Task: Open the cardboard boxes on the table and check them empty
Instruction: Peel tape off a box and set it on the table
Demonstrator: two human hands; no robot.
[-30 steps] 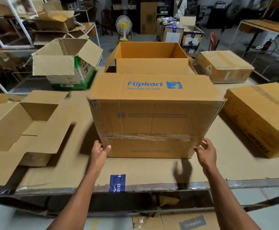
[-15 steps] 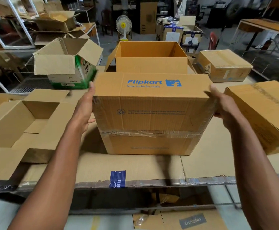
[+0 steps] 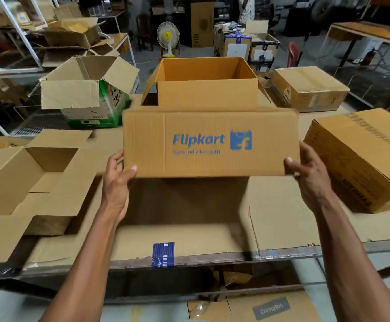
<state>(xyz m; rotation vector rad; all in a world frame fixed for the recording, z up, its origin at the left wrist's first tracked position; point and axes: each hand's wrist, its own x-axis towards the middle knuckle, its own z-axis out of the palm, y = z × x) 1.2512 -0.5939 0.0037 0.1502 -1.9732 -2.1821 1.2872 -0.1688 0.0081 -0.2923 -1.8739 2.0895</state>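
A closed brown Flipkart box [image 3: 210, 145] is lifted off the cardboard-covered table [image 3: 282, 217], tipped so its printed face looks at me. My left hand [image 3: 117, 182] grips its lower left corner, thumb on the printed face. My right hand [image 3: 305, 173] grips its lower right corner the same way. Behind it stands an open orange box [image 3: 206, 89], and the part of its inside that shows is bare.
An open green-and-white box [image 3: 87, 94] stands at the back left. An opened box with spread flaps [image 3: 26, 182] lies at the near left. Two closed boxes, one at the right [image 3: 363, 159] and one at the back right [image 3: 310, 89], sit on the table. A fan [image 3: 168, 40] stands behind.
The Flipkart box stood on the table a second ago with my hands at its base. My hands went to its sides, lifted it and tipped the printed face toward me.
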